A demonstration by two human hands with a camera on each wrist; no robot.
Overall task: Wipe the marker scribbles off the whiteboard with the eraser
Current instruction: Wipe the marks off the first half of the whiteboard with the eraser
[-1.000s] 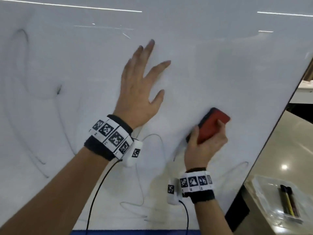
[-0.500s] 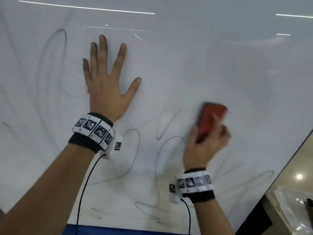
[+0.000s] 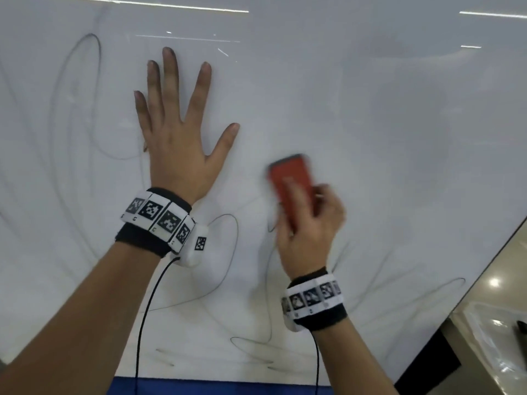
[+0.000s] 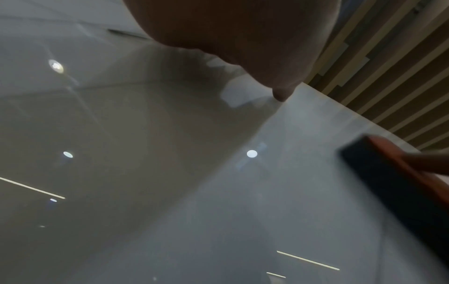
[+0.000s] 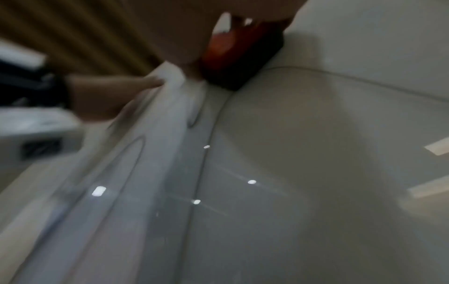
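Observation:
A glossy whiteboard (image 3: 370, 138) fills the head view. Thin black marker scribbles (image 3: 228, 266) loop over its lower middle, and more of them (image 3: 94, 95) run down the left side. My right hand (image 3: 310, 223) grips a red eraser (image 3: 291, 181) with a dark felt underside and holds it against the board right of centre; it is blurred by motion. The left wrist view shows the eraser (image 4: 398, 180) at the right, and the right wrist view shows the eraser (image 5: 233, 50) near the top. My left hand (image 3: 176, 129) lies flat on the board with fingers spread, to the eraser's left.
The board's right edge (image 3: 484, 266) runs diagonally down the right side. Beyond it lies a shiny floor (image 3: 507, 266) and a clear plastic tray (image 3: 490, 337) at the lower right. A blue strip (image 3: 199, 386) runs under the board's bottom edge. Cables hang from both wrist cameras.
The eraser has swept left and a little down across the board with my right hand. My left hand has shifted left and now points straight up. The head view has panned left.

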